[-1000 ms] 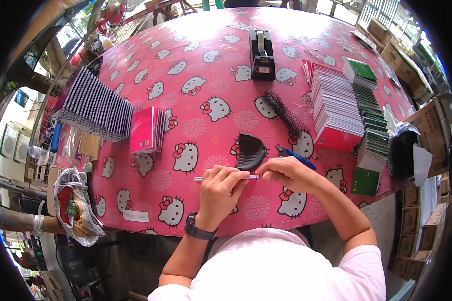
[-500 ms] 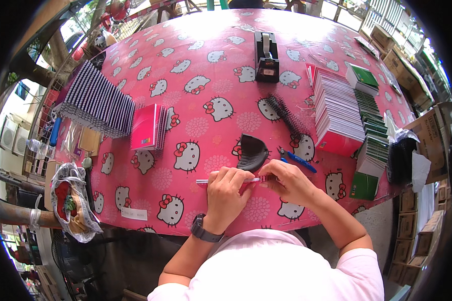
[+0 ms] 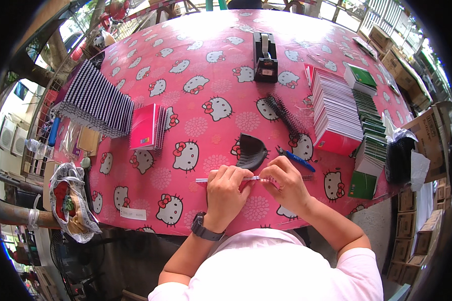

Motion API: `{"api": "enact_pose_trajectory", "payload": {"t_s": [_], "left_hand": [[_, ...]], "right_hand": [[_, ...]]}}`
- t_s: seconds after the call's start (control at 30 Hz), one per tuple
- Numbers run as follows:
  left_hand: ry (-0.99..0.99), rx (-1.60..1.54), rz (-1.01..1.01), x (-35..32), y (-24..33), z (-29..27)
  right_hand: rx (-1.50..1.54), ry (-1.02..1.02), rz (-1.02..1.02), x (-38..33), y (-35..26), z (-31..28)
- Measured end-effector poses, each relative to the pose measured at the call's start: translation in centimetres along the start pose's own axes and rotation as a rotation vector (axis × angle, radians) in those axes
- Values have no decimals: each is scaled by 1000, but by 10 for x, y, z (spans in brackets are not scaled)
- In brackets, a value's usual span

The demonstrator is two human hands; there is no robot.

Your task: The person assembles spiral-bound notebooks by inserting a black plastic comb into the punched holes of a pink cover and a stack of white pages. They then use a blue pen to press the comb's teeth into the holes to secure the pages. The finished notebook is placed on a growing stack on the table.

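My left hand [image 3: 227, 193], a dark watch on its wrist, is closed on a thin notebook [image 3: 201, 180] that I see edge-on. At the notebook's right end, my right hand [image 3: 290, 188] pinches a dark spiral wire [image 3: 307, 177]. The wire runs out to the right past my fingers. How far it sits in the notebook's holes is too small to tell. Just beyond my hands lies a black, ribbed, wedge-shaped piece [image 3: 251, 151]. Blue-handled cutters [image 3: 297, 159] rest to its right.
A heap of spiral wires [image 3: 286, 115] and a black tape dispenser [image 3: 265, 70] lie farther back. Unbound pink notebooks [image 3: 336, 113] and green notebooks [image 3: 364, 184] line the right. Spiral-bound notebooks [image 3: 93, 103] and a pink bound pile [image 3: 144, 128] stand left. A cloth bag [image 3: 68, 200] hangs at the left edge.
My right hand has shifted slightly up and right, its fingers more raised. More of the spiral wire shows now, on both sides of that hand. My left hand stays put.
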State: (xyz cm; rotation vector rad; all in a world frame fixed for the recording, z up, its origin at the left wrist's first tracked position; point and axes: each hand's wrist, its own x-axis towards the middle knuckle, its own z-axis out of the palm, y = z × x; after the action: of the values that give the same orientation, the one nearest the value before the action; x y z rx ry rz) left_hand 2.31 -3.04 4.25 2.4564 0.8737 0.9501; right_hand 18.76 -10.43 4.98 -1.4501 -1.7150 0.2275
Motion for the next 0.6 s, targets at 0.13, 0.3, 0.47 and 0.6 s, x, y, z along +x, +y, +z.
{"api": "enact_pose_trajectory", "payload": {"t_s": [0.13,0.3,0.47,0.6], "left_hand": [[11,-19,22,-2,0,0],[20,2,7,-2,0,-1],[26,-19,5,-2,1,0],[15,-38,1,-2,-1,0]], "right_hand": [[42,-145,-23,4,9,-2],[152,-224,30,12,6,-8],[91,-317,-4,15,9,-12],[84,-300,-23,17,6,-14]]}}
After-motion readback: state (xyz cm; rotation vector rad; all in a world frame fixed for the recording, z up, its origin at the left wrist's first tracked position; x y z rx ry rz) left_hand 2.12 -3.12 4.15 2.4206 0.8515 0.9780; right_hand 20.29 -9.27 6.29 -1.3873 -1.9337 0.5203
